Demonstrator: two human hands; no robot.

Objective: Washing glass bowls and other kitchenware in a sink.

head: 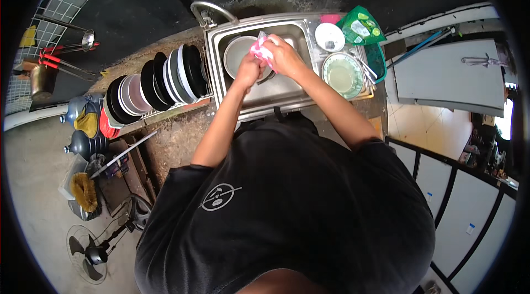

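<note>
Over the sink basin (285,91), my right hand (285,56) presses a pink-and-white cloth or sponge (260,50). My left hand (249,71) is curled just below it, touching its lower edge. A flat grey end of what looks like a utensil (263,34) pokes out above the cloth; the rest is covered by my hands. Beneath them, a round light-grey pot or bowl (235,54) sits in the left part of the basin. A dark, thin handle-like piece (265,78) shows below my fingers, and I cannot tell what it belongs to.
A curved metal faucet (219,6) rises behind the basin. Left of it, a rack holds several upright plates and pans (157,78). On the right stand a white bowl (330,37), a patterned bowl with liquid (343,74), cutlery (366,66), a green pouch (361,27) and a green basket (379,62).
</note>
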